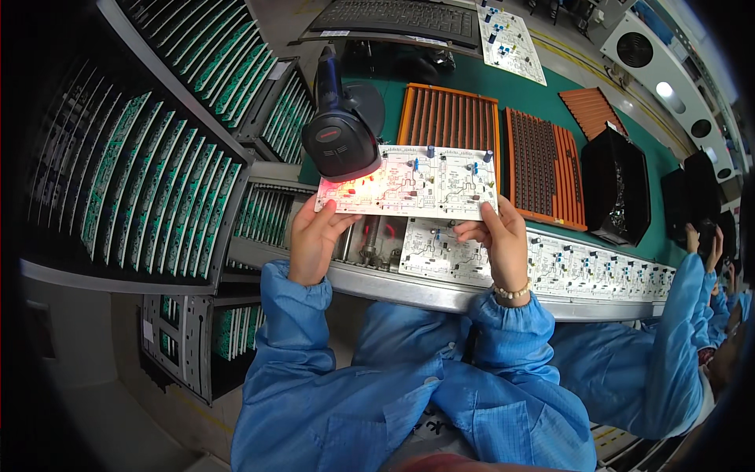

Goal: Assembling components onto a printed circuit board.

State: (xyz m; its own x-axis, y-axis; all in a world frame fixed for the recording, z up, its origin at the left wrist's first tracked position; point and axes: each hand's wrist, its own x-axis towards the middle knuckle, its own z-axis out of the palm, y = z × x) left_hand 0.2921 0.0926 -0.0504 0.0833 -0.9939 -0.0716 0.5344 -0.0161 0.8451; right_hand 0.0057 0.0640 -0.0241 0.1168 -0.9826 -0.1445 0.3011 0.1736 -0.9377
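Observation:
A white circuit board (409,197) with blue and dark components is held level between my two hands. My left hand (314,240) pinches its near left corner, thumb on top. At the near right corner my right hand (503,240) grips the board, with a beaded bracelet at the wrist. Over the board's left end stands a black barcode scanner (338,141), and its red light falls on the board. Below my hands another white circuit board (444,256) lies on the metal conveyor rail (377,285), partly covered by the held one.
Racks of green boards (149,181) rise at the left. Orange slotted trays (452,118) and a black bin (617,185) sit on the green bench. More boards (598,267) line the conveyor rightward. A keyboard (397,20) lies behind. A co-worker's blue sleeve (683,330) is at right.

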